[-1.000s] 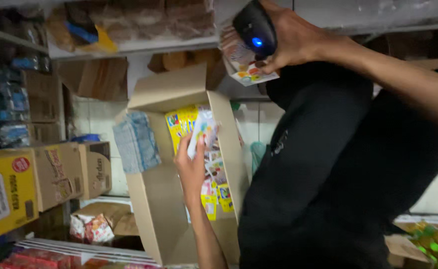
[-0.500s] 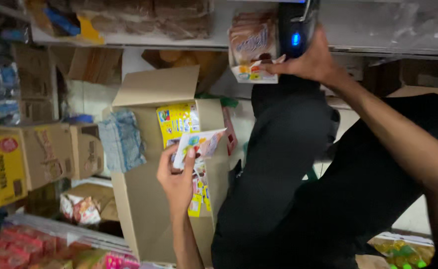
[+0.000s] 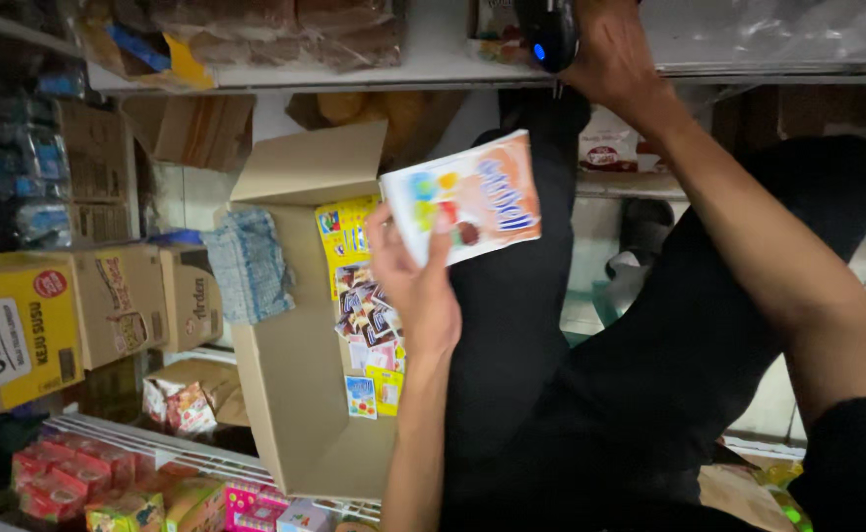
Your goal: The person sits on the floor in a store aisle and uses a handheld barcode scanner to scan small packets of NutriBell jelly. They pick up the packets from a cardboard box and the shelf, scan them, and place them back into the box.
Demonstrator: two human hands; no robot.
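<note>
The open cardboard box (image 3: 300,394) holds colourful snack packets (image 3: 369,325). Above it, the left hand (image 3: 418,286) grips a white-and-orange packet (image 3: 462,197), fingers closed on its lower edge. Farther off, the right hand (image 3: 615,54) is wrapped around a black scanner (image 3: 548,34) at the shelf (image 3: 354,71).

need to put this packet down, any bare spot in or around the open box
Bare cardboard shows inside the open box, between its near wall and the pile of small packets. The far end is crowded by a blue cloth. The left hand holds the orange-and-white packet.
</note>
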